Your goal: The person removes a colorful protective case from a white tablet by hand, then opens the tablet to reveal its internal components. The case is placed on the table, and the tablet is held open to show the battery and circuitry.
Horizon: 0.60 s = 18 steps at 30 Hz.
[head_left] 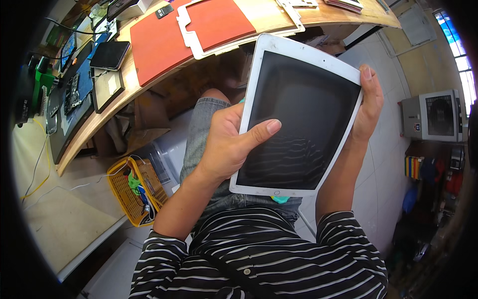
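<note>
A white-framed tablet (298,119) with a dark screen is held up over my lap, tilted a little. Its round home button is at the edge nearest me, and faint ripples show in the lower part of the screen. My left hand (234,134) grips the left edge, thumb lying over the glass and the other fingers hidden behind. My right hand (369,102) is closed round the upper right edge, its thumb tip at the rim. Beyond the tablet, a white cut-out frame (190,34) lies across a red mat (159,50) on the wooden bench.
At the bench's left are a black phone (110,55), an opened laptop part (74,94) and cables. Below it on the floor stands a yellow plastic basket (130,202) of cords. An old monitor (438,115) sits at the right. The bench edge (172,65) curves in front of my knees.
</note>
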### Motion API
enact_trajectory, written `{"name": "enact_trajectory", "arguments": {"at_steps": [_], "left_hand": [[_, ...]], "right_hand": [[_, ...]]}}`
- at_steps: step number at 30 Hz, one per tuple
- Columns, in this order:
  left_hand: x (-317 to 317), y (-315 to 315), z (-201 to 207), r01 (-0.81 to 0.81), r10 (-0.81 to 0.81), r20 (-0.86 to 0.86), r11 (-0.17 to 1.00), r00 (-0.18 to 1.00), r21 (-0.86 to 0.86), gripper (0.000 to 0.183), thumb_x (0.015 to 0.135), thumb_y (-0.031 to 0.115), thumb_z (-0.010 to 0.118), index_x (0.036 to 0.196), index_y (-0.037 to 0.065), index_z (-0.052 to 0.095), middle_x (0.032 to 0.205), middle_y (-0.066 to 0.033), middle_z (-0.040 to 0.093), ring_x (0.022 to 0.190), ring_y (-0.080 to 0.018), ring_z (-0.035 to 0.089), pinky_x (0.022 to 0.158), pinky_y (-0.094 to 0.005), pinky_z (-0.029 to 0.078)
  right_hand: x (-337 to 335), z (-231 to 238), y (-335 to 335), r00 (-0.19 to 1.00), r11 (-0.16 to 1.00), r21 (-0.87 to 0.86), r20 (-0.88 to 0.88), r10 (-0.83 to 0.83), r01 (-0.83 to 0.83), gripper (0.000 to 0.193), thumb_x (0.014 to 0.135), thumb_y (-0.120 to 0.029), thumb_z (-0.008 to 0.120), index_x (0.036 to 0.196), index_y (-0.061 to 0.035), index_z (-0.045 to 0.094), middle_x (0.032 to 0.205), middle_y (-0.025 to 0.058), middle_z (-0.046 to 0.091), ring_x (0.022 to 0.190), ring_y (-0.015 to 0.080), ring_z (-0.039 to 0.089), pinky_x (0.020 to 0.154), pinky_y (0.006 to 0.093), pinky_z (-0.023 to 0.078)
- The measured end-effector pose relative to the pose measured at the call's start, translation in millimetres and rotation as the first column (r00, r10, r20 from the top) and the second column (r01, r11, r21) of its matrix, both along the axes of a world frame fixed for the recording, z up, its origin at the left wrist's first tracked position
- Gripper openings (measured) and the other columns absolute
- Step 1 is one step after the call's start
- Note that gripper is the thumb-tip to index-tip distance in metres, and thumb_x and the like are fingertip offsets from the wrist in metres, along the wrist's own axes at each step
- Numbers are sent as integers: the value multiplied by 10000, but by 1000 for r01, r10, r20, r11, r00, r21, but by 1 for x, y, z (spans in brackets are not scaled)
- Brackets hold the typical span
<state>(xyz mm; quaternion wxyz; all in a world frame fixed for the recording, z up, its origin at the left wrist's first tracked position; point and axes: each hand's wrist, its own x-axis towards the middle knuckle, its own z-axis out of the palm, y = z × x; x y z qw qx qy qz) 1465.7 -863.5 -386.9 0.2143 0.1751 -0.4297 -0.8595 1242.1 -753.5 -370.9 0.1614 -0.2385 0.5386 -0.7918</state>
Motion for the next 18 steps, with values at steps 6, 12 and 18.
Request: {"name": "enact_trajectory", "arguments": {"at_steps": [6, 12, 18], "left_hand": [[1, 3, -3, -41, 42, 4, 998, 999, -44, 204, 960, 67, 745, 1136, -21, 693, 1043, -25, 708, 913, -62, 631, 828, -238, 518], [4, 2, -4, -20, 21, 27, 998, 999, -53, 201, 956, 89, 755, 1120, -11, 696, 1007, 6, 683, 854, -40, 584, 769, -221, 482], [0, 3, 5, 6, -7, 28, 999, 1000, 52, 275, 947, 53, 736, 1193, -44, 661, 1061, -64, 709, 915, -93, 658, 811, -279, 556]], "right_hand": [[8, 8, 0, 999, 1000, 14, -49, 15, -14, 166, 1001, -200, 685, 1050, -47, 643, 862, 27, 671, 743, 60, 620, 694, 188, 498], [4, 9, 3, 993, 999, 35, -114, 7, -3, 139, 970, -160, 723, 1033, -59, 652, 870, 13, 675, 787, 62, 624, 740, 177, 471], [4, 9, 2, 995, 995, 79, -84, -52, 59, 170, 969, -181, 730, 1053, -60, 646, 867, 18, 682, 779, 58, 635, 722, 188, 497]]}}
